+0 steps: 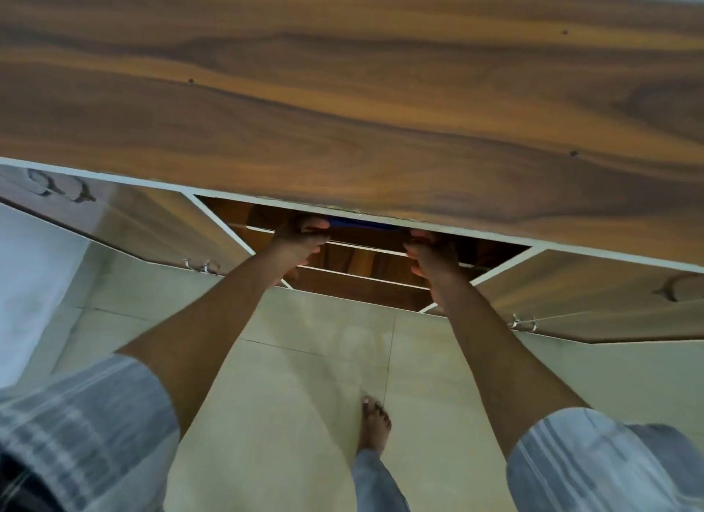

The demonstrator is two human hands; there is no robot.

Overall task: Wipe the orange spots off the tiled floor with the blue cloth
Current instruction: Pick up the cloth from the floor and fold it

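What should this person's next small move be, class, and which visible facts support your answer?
Probably draw the blue cloth out of the open cabinet and lower it toward the tiled floor. Both the left hand and the right hand seem to grip it just under the wooden countertop, with both doors open. No orange spots show on the visible tiles.

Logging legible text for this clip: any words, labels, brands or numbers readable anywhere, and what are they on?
None can be read.
Wooden countertop: wood grain and a few small dark dots only, no print.
Cabinet doors: plain, with metal handles and no label.
Blue cloth: only a thin strip shows between the left hand and right hand; no tag visible.
Tiled floor: unmarked.
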